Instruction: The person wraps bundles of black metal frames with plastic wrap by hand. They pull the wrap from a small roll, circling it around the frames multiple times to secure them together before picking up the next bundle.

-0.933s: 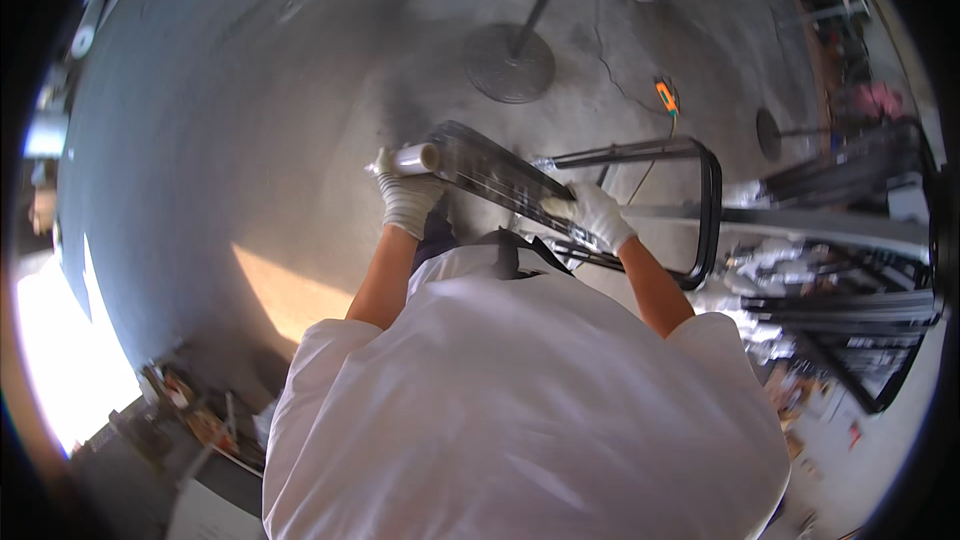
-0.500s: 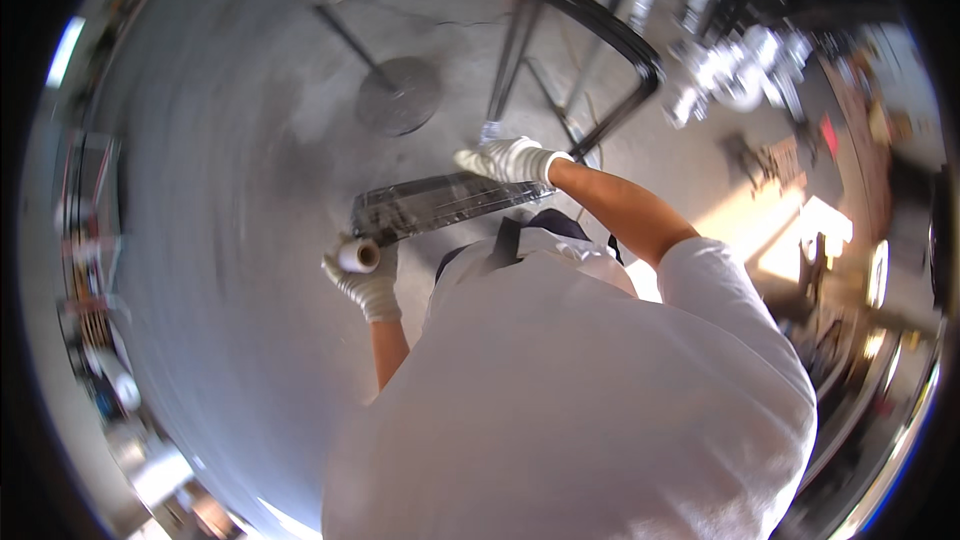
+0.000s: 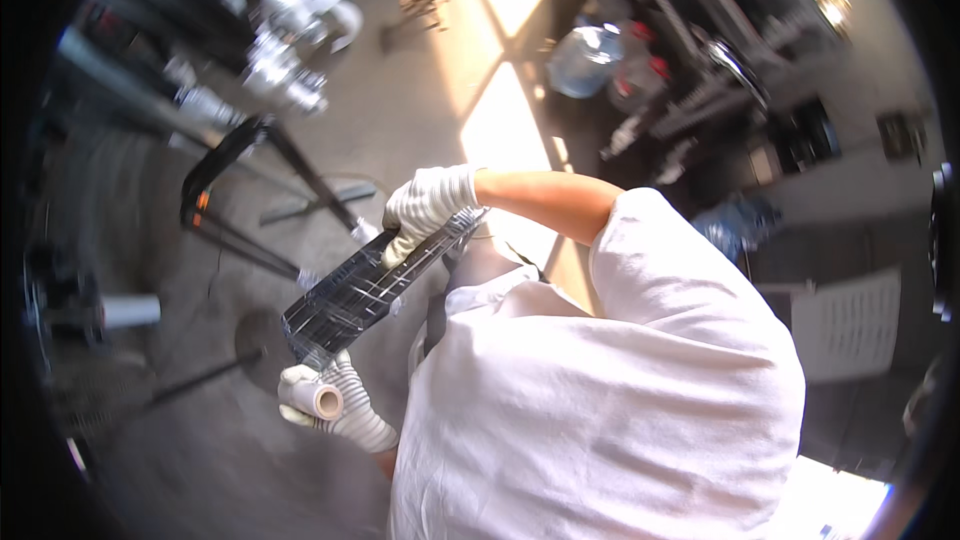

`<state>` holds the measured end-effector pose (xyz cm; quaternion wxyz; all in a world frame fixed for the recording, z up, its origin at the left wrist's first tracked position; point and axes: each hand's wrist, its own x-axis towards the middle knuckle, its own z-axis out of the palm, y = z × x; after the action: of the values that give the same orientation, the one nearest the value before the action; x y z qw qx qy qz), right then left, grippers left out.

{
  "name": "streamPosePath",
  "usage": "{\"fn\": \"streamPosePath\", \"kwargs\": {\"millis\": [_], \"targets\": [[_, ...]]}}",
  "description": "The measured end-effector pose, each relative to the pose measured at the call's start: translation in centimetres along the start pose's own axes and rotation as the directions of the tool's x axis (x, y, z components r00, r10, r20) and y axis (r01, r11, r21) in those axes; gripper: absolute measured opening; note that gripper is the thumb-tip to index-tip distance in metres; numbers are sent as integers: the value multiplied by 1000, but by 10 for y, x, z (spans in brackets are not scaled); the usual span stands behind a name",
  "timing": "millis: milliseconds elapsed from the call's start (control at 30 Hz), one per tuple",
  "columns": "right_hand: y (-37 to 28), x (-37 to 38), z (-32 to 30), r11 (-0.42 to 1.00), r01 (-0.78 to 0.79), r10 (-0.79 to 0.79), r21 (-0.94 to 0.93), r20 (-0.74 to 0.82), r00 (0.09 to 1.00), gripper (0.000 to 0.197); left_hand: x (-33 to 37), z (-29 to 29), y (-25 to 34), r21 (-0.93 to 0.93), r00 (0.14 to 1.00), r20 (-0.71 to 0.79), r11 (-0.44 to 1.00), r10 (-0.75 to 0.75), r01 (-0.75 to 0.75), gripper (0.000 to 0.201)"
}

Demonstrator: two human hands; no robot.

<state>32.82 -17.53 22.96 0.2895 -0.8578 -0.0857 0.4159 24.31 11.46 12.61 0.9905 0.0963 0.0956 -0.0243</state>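
A long black panel (image 3: 345,302) wrapped in clear plastic film slants across in front of my body. Over its far right end lies my gloved right hand (image 3: 428,212), fingers curled around the panel's edge. My gloved left hand (image 3: 352,408), at the near left end, is closed around a roll of stretch film (image 3: 318,398) whose cardboard core faces up toward me. Film seems to run between roll and panel. Beyond the panel a black tubular frame (image 3: 297,165) reaches away to the left, its tube ends meeting the panel with clear wrapping around them.
Several film-wrapped parts (image 3: 285,60) lie on the floor at the far left. A large clear water bottle (image 3: 585,60) stands near dark racks (image 3: 690,90) at the far right. A round-based pole stand (image 3: 262,352) is left of me. A printed sheet (image 3: 848,325) hangs at right.
My view and body have turned to the right, so the frame and floor parts now sit further left. The panel and film roll have come along with my hands.
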Motion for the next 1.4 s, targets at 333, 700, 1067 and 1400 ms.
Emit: {"fn": "streamPosePath", "kwargs": {"millis": [333, 700, 1067, 1400], "targets": [[165, -159, 54, 945, -200, 303, 260, -462, 833, 61, 36, 50, -164, 58, 778, 105, 785, -619, 617, 55], [352, -310, 76, 733, -268, 630, 626, -476, 613, 65, 11, 99, -429, 275, 567, 149, 585, -810, 763, 52], [505, -403, 52, 585, -386, 790, 713, -392, 472, 59, -10, 106, -645, 247, 413, -21, 396, -910, 884, 47], [612, -455, 77, 406, -392, 912, 826, -337, 235, 50, -38, 86, -798, 196, 219, -256, 171, -942, 965, 45]]}}
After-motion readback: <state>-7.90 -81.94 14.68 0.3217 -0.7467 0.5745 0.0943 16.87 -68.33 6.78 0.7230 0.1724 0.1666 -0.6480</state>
